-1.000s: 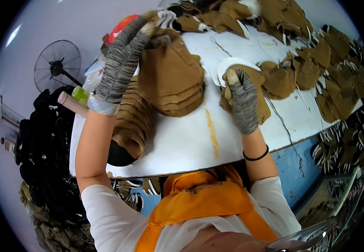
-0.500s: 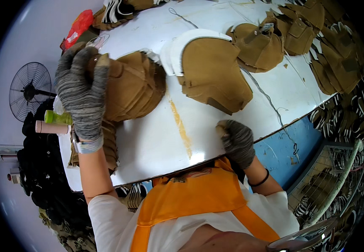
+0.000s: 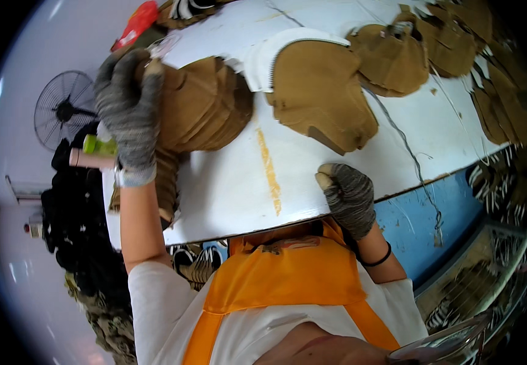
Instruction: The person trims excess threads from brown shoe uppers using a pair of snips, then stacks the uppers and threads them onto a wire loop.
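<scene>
My left hand [image 3: 131, 100], in a grey knitted glove with bare fingertips, is closed on the left edge of a stack of brown fabric pieces [image 3: 205, 103]. The stack lies on the white table [image 3: 227, 185], and the hand hides its left end. My right hand [image 3: 350, 198], in a similar glove, is curled closed near the table's front edge. Whether it holds something small is hidden. Between and beyond my hands lies a flat brown piece [image 3: 318, 91] with a white, toothed curved band [image 3: 268, 55] along its upper left edge.
More brown pieces [image 3: 391, 61] lie at the back right. A grey cord [image 3: 397, 137] runs over the front edge. Pink and green cylindrical containers [image 3: 93, 159] and a fan [image 3: 64, 111] are at the left. A wire basket [image 3: 464, 286] stands at the lower right.
The whole view has shifted, so the table and its pieces appear farther up and right. My left hand keeps its place on the stack; my right hand stays curled near the front edge.
</scene>
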The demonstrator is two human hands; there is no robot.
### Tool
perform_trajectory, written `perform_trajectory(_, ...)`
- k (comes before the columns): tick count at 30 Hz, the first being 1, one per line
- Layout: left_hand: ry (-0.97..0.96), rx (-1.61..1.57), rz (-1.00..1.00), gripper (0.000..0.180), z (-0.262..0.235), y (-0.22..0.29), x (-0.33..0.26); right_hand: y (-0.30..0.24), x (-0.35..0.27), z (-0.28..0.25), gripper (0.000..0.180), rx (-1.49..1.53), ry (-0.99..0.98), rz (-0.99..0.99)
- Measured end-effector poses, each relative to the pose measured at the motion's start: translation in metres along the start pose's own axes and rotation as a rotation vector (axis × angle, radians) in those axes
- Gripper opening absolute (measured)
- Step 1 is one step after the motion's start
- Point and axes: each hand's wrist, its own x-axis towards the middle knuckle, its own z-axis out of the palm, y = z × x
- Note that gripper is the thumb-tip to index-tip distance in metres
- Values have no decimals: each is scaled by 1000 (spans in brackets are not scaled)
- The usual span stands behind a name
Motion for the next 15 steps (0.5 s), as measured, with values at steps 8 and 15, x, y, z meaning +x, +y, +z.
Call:
perform_trajectory(8, -1, 108, -75, 27, -2, 0, -1, -5, -4, 6, 12, -28, -7, 23)
perform_trajectory(15, 103, 480, 118, 34, -11, 20, -15, -2, 0, -8, 11, 28, 156, 151)
